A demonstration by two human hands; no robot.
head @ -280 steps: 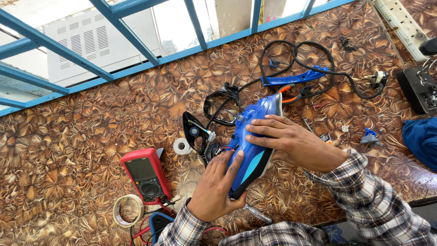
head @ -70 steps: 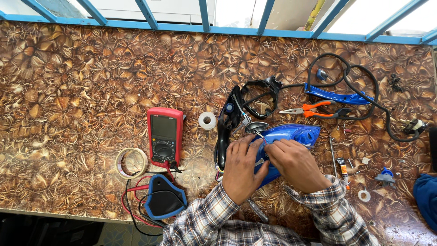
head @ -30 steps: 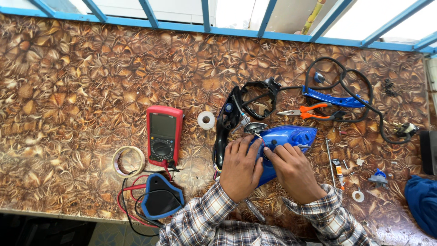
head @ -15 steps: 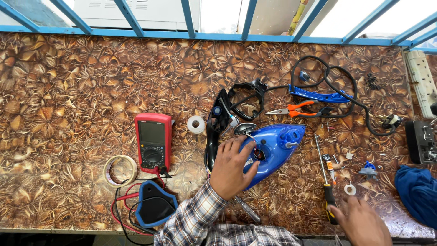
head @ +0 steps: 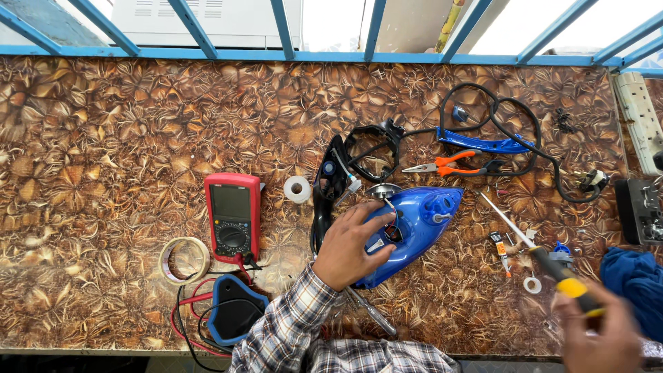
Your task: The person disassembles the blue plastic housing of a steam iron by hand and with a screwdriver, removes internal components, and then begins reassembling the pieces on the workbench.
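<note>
- The desk [head: 103, 138], patterned brown, carries the work spread out within reach.
- The blue iron body [head: 414, 228] lies near the front edge at the middle, its shell opened with wiring exposed.
- The left hand [head: 349, 245] lies spread on the iron body, pinning it, apparently so it cannot slide.
- The right hand [head: 601, 335], blurred at the lower right, is closed around a yellow-handled screwdriver [head: 535, 252], shaft angled toward the iron.
- A red multimeter [head: 233, 217] sits left of the iron, its leads trailing forward.
- Orange-handled pliers [head: 449, 162] lie beyond the iron beside the black cord [head: 525, 131].
</note>
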